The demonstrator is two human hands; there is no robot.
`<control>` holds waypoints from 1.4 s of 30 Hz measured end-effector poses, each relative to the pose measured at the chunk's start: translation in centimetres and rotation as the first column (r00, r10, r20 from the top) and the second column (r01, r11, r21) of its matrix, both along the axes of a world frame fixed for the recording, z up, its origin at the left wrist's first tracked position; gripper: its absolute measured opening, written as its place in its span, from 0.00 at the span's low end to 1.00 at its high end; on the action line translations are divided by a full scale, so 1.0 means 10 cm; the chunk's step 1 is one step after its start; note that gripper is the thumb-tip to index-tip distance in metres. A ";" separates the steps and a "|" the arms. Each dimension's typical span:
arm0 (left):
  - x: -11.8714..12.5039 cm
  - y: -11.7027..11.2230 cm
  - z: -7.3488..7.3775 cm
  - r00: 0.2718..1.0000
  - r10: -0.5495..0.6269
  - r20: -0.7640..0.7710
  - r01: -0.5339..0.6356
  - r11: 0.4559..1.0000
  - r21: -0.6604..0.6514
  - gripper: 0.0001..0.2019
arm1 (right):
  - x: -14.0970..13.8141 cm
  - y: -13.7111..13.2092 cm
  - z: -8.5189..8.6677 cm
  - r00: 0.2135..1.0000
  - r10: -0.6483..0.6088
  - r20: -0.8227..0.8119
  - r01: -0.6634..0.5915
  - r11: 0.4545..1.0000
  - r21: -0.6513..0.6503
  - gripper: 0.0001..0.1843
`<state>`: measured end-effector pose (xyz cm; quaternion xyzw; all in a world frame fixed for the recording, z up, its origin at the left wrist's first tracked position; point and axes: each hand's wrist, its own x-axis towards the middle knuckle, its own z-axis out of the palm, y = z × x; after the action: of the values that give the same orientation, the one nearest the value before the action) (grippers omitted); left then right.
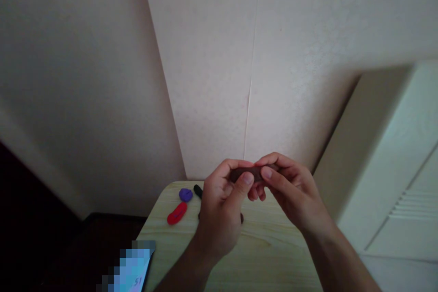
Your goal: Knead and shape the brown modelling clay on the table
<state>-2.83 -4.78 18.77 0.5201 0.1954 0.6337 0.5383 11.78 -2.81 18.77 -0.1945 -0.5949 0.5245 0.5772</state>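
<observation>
A dark brown roll of modelling clay (pixel 253 174) is held up above the table, lying roughly level between both hands. My left hand (pixel 224 205) grips its left part, thumb on the near side and fingers behind. At the other end my right hand (pixel 296 191) pinches the roll between thumb and forefinger. The fingertips of both hands almost meet at its far side. On the table beyond my left hand lie a purple clay lump (pixel 185 195) and an elongated red clay piece (pixel 177 213). A dark stick-shaped piece (pixel 198 191) is partly hidden by that hand.
The pale wood-grain table (pixel 270 255) stands against a light wall (pixel 219 77). A phone or tablet with a lit screen (pixel 137 269) lies at the table's left edge, partly pixelated. To the right stands a white cabinet-like panel (pixel 393 169). Small brown bits (pixel 242 218) show beside my left wrist.
</observation>
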 end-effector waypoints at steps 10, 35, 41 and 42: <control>-0.03 0.05 -0.03 0.993 -0.096 0.070 0.099 0.994 -0.036 0.05 | -0.02 0.02 -0.03 1.000 0.011 0.013 -0.010 1.000 -0.018 0.12; 0.03 0.05 -0.08 0.988 -0.107 0.110 0.114 0.992 -0.056 0.05 | -0.03 0.01 0.01 0.968 0.215 -0.131 -0.236 0.955 -0.180 0.09; 0.01 0.04 -0.06 0.994 -0.054 0.090 0.059 0.997 -0.053 0.04 | -0.03 0.02 -0.01 0.985 0.165 -0.056 -0.170 0.979 -0.111 0.10; 0.00 0.03 -0.05 0.995 -0.049 0.083 0.053 0.998 -0.046 0.05 | -0.02 0.02 -0.01 0.987 0.154 -0.039 -0.157 0.982 -0.103 0.10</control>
<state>-2.81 -4.44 18.23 0.4853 0.1751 0.6357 0.5742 11.53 -2.60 18.62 -0.1697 -0.5707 0.6016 0.5325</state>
